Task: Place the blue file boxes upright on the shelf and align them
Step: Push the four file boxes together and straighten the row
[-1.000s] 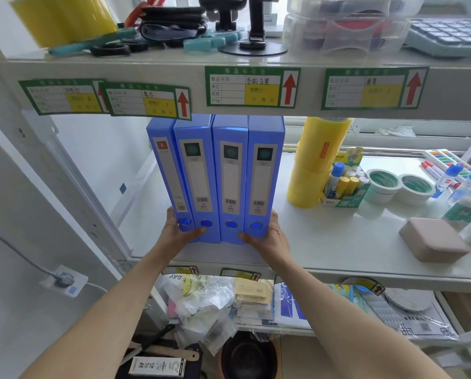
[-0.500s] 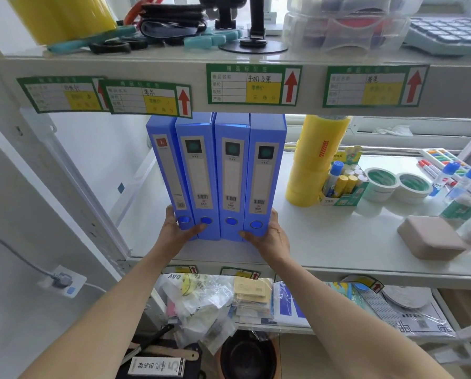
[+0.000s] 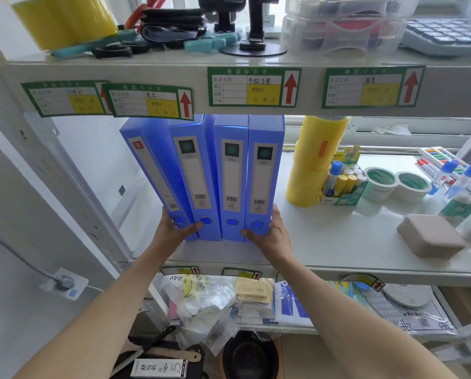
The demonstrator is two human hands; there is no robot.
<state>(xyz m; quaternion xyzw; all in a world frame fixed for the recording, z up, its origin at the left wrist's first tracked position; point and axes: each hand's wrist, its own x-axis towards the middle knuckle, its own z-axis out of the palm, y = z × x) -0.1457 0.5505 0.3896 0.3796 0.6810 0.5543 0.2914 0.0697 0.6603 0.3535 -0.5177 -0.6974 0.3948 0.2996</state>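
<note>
**A:** Four blue file boxes stood side by side on the middle shelf, spines toward the camera, a little left of the centre of the view. Where were the hands?

**B:** Both sat at the foot of the row. The left hand cupped the outer corner at about 8 o'clock from the group, fingers wrapped round the side of the leftmost box and the thumb laid across the front near the round finger holes. The right hand clasped the opposite corner at roughly 4 o'clock, thumb on the front of the rightmost box, fingers along its outer face. So the row was squeezed between two closed grips.

**A:** And were they level?

**B:** Not quite. The three on the right stood upright and tight together. The leftmost one leaned, its top tipped away toward 11 o'clock, so a wedge of its side showed and a gap opened up high against its neighbour.

**A:** What was nearby?

**B:** At 3 o'clock from the boxes, a stack of yellow tape rolls, near but apart. Beyond it a small carton of glue sticks, then two white tape rolls.
</note>
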